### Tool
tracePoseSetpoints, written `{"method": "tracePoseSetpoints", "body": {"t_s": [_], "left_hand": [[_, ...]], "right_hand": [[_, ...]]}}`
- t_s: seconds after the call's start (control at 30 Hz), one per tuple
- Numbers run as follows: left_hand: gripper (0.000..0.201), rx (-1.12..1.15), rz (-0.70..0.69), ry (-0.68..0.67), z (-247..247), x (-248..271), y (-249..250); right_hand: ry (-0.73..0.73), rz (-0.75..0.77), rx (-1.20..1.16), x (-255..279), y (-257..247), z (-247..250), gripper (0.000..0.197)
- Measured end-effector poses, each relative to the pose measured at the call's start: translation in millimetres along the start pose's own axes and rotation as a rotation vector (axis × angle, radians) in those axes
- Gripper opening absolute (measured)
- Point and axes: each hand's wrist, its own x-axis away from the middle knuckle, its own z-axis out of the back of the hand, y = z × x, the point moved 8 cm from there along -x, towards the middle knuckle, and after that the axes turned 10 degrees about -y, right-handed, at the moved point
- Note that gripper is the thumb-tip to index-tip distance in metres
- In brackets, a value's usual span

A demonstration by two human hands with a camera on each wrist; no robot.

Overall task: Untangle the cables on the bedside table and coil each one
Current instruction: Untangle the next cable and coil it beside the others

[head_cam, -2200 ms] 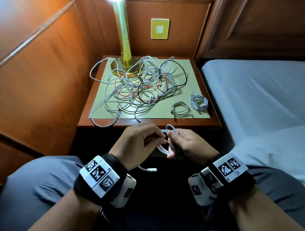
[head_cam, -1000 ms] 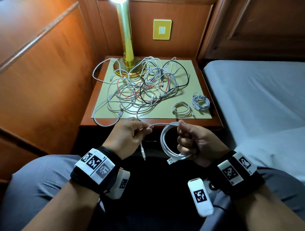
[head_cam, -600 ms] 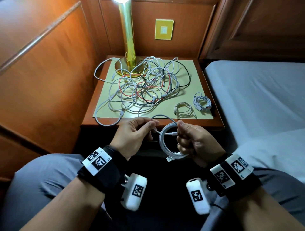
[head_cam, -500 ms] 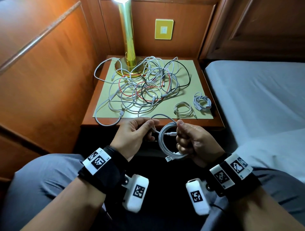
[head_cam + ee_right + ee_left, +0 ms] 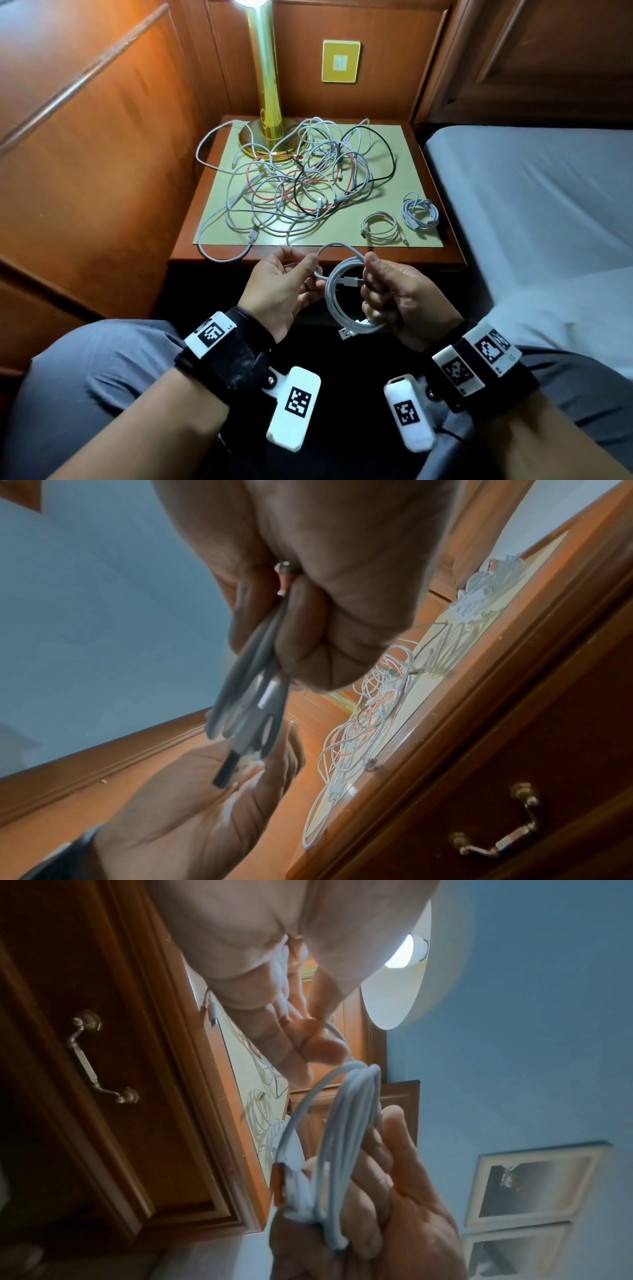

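A wood-panelled corner holds the bedside table [image 5: 442,255], lit by a brass lamp [image 5: 265,85] at its back, with a grey-sheeted bed [image 5: 534,192] off to the lamp's right. In front of the lamp base lies the tangle of cables [image 5: 301,178], mostly white with red and black strands threaded through; nearer the front edge, on the side away from the lamp, two finished coils [image 5: 399,221] sit just beside each other. In front of the table, the right hand [image 5: 397,301] grips the white cable coil [image 5: 342,301] with its fingers curled round the bundled loops, a USB plug poking out below, while the left hand [image 5: 284,287] pinches the short free tail between thumb and forefinger, the other fingers loosely curled. The likely failure from here is the coil springing open: if the right hand's grip slackens while the tail is wrapped or tucked, the stiff loops would probably fan out and need rewinding. Pulling the tail too hard could also squeeze the loops out of round or kink the cable at the connector. Setting it down too near the tangle risks snagging a loose strand. No brand or legible writing shows; only square black-and-white coded markers on the wristbands [image 5: 214,334], and a plain yellow wall plate [image 5: 340,61] beside the lamp stem.
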Motion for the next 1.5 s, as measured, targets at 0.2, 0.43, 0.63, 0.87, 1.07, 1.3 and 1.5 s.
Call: {"method": "tracePoseSetpoints", "body": {"t_s": [0.2, 0.43, 0.63, 0.87, 1.07, 1.3, 1.5], "left_hand": [[0.009, -0.07, -0.023, -0.032, -3, -2, -5], [0.033, -0.144, -0.058, -0.186, -16, -1, -2], [0.03, -0.473, -0.191, -0.253, -15, 0, 5], [0.032, -0.736, -0.241, -0.379, -26, 2, -1], [0.028, -0.825, -0.275, -0.322, -23, 0, 0], [0.026, -0.844, -0.275, -0.317, -27, 0, -1], [0.022, -0.848, -0.277, -0.298, -24, -4, -3]], "right_hand": [[-0.018, 0.006, 0.004, -3, 5, -4, 0.042], [0.09, 0.028, 0.018, -7, 5, 10, 0.041], [0.137, 0.074, 0.151, -11, 4, 18, 0.041], [0.191, 0.072, 0.217, -12, 9, 24, 0.049], [0.218, 0.044, 0.222, -13, 12, 26, 0.042], [0.186, 0.033, 0.196, -11, 9, 19, 0.055], [0.161, 0.014, 0.173, -11, 10, 16, 0.054]]}}
